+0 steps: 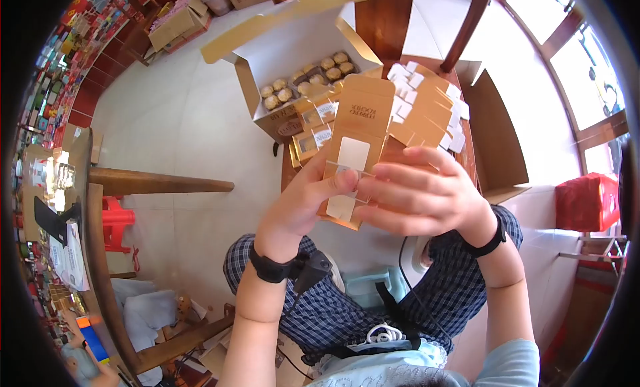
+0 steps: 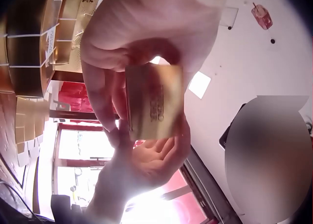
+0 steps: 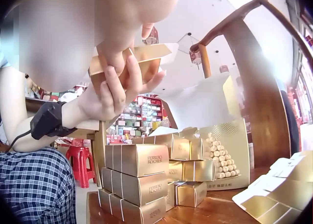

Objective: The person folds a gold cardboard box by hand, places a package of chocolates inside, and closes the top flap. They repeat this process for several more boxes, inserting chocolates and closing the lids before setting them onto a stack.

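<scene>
A gold Ferrero Rocher carton [image 1: 363, 120] with its long flap up is held between both hands over the lap. My left hand [image 1: 293, 204] grips its left side, the thumb lying across white tabs near the lower end; in the right wrist view its fingers [image 3: 115, 89] curl round the carton. My right hand [image 1: 427, 197] holds the carton's right edge, with several fingers stretched across it and its thumb hidden in the head view. From the left wrist, a printed gold end [image 2: 154, 101] shows between the hands. The carton's inside is hidden.
On the wooden seat [image 3: 222, 204] stand stacked gold cartons [image 3: 142, 182] tied with white cord. Flattened cartons [image 1: 423, 110] lie to the right. Behind is a big open gold box [image 1: 257, 87] with wrapped chocolates [image 1: 277, 94]. A brown cardboard box [image 1: 497, 134] stands beside the seat.
</scene>
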{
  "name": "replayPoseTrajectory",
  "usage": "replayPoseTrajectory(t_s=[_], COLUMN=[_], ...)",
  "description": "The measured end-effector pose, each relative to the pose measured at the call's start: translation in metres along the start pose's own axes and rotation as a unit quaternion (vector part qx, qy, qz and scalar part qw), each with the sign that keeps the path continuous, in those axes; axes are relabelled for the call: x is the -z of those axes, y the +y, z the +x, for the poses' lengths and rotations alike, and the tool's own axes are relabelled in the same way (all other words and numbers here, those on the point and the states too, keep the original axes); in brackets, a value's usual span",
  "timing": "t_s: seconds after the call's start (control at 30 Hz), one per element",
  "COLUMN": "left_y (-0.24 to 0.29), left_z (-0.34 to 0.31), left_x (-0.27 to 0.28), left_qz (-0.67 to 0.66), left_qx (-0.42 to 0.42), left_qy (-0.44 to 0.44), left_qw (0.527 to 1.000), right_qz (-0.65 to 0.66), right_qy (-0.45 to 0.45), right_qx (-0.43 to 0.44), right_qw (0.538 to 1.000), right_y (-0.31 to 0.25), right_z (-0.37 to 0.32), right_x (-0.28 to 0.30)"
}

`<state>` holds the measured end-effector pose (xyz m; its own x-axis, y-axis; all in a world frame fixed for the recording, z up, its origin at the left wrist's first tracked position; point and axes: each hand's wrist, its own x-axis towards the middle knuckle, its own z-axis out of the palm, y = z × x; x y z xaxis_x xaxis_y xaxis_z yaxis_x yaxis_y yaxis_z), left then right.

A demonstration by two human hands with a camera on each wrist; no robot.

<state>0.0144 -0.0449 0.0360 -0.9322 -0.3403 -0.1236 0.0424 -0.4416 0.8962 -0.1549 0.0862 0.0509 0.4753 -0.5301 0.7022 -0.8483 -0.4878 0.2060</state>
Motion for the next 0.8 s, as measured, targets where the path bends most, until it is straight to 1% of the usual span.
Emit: replayPoseTrajectory(t_s=[0.07, 0.1, 0.13, 0.17, 0.2, 0.23, 0.27, 0.3, 0.33, 0.37, 0.4, 0.43, 0.47, 0.5, 0.53, 0.57, 0.6, 0.63, 0.7, 0.73, 0.8], left_y=[0.005, 0.005, 0.008, 0.013, 0.017, 0.021, 0.023, 0.025, 0.025, 0.027, 0.027, 0.029, 0.031, 0.032, 0.033, 0.034, 0.034, 0.034, 0.036, 0.037, 0.037], left_z=[-0.002, 0.0, -0.002, -0.005, -0.009, -0.011, -0.013, -0.013, -0.013, -0.013, -0.014, -0.013, -0.013, -0.014, -0.016, -0.016, -0.018, -0.018, -0.02, -0.02, -0.022], left_x=[0.007, 0.014, 0.019, 0.024, 0.029, 0.034, 0.037, 0.041, 0.045, 0.047, 0.048, 0.05, 0.051, 0.05, 0.049, 0.049, 0.051, 0.052, 0.054, 0.055, 0.054], left_qz=[-0.105, -0.133, -0.134, -0.126, -0.118, -0.131, -0.144, -0.158, -0.172, -0.171, -0.166, -0.16, -0.158, -0.137, -0.117, -0.108, -0.111, -0.114, -0.117, -0.12, -0.125], left_qx=[-0.008, -0.045, -0.046, -0.107, -0.168, -0.185, -0.198, -0.212, -0.225, -0.229, -0.224, -0.221, -0.225, -0.221, -0.214, -0.221, -0.22, -0.224, -0.23, -0.233, -0.234], left_qy=[-0.032, -0.003, -0.004, 0.035, 0.074, 0.087, 0.097, 0.085, 0.072, 0.071, 0.079, 0.086, 0.086, 0.098, 0.113, 0.119, 0.122, 0.121, 0.122, 0.119, 0.119], left_qw=[0.994, 0.99, 0.99, 0.986, 0.976, 0.97, 0.965, 0.961, 0.956, 0.956, 0.957, 0.958, 0.958, 0.961, 0.963, 0.962, 0.961, 0.96, 0.958, 0.958, 0.957], right_qz=[-0.007, -0.008, 0.006, 0.045, 0.085, 0.124, 0.15, 0.177, 0.17, 0.161, 0.159, 0.117, 0.075, 0.103, -0.009, -0.036, -0.063, -0.062, -0.082, -0.081, -0.015], right_qy=[-0.009, 0.0, -0.046, -0.053, -0.106, -0.158, -0.183, -0.206, -0.309, -0.408, -0.406, -0.329, -0.248, -0.253, -0.273, -0.364, -0.452, -0.454, -0.508, -0.508, -0.601], right_qx=[-0.08, -0.094, -0.145, -0.192, -0.245, -0.296, -0.272, -0.247, -0.279, -0.308, -0.305, -0.361, -0.412, -0.441, -0.298, -0.262, -0.223, -0.221, -0.184, -0.182, -0.313], right_qw=[0.997, 0.996, 0.988, 0.979, 0.96, 0.934, 0.933, 0.93, 0.893, 0.845, 0.846, 0.865, 0.874, 0.855, 0.915, 0.893, 0.861, 0.861, 0.838, 0.838, 0.735], right_y=[0.015, 0.036, 0.05, 0.067, 0.079, 0.094, 0.122, 0.147, 0.161, 0.166, 0.164, 0.16, 0.159, 0.16, 0.152, 0.155, 0.147, 0.149, 0.157, 0.155, 0.155], right_z=[0.007, 0.007, 0.018, 0.025, 0.037, 0.049, 0.042, 0.037, 0.048, 0.058, 0.06, 0.059, 0.059, 0.064, 0.056, 0.05, 0.06, 0.057, 0.051, 0.062, 0.081], right_x=[0.002, -0.009, -0.012, -0.029, -0.043, -0.056, -0.09, -0.123, -0.135, -0.145, -0.156, -0.169, -0.184, -0.198, -0.208, -0.211, -0.197, -0.201, -0.209, -0.201, -0.183])
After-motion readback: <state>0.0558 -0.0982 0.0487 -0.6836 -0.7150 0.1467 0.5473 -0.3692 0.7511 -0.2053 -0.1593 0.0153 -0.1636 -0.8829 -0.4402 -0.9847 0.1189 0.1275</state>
